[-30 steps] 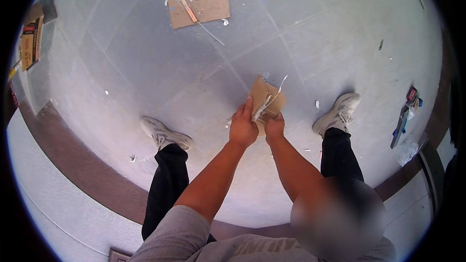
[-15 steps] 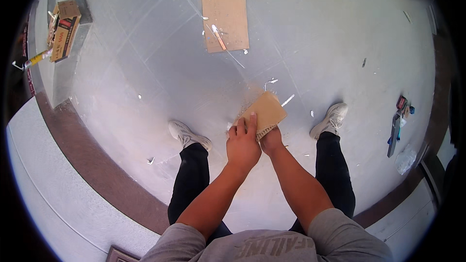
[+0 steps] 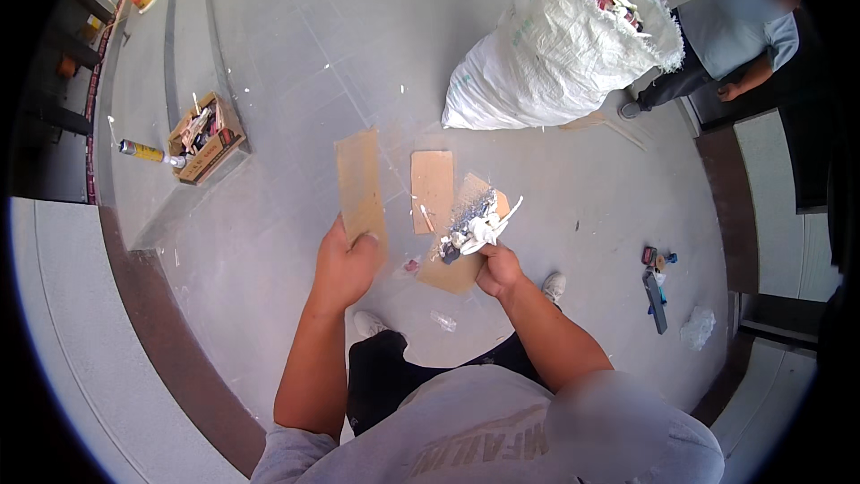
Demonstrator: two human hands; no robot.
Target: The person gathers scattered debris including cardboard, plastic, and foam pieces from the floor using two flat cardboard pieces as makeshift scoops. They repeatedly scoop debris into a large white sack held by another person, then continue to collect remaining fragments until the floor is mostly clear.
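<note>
Gripping a cardboard rectangle point(image 3: 360, 181) is the left hand point(image 3: 346, 269); the right hand point(image 3: 501, 272) clasps cardboard point(image 3: 450, 276) bearing crumpled scraps point(image 3: 482, 229).

Grey floor point(image 3: 260, 278): 1 white sack point(image 3: 537, 54), cardboard sheet point(image 3: 432, 175), crumpled plastic point(image 3: 698, 329).

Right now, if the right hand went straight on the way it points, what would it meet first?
Past the scrap-laden cardboard it holds, the right hand would probably first meet the cardboard piece in the left hand; depth is unclear.
</note>
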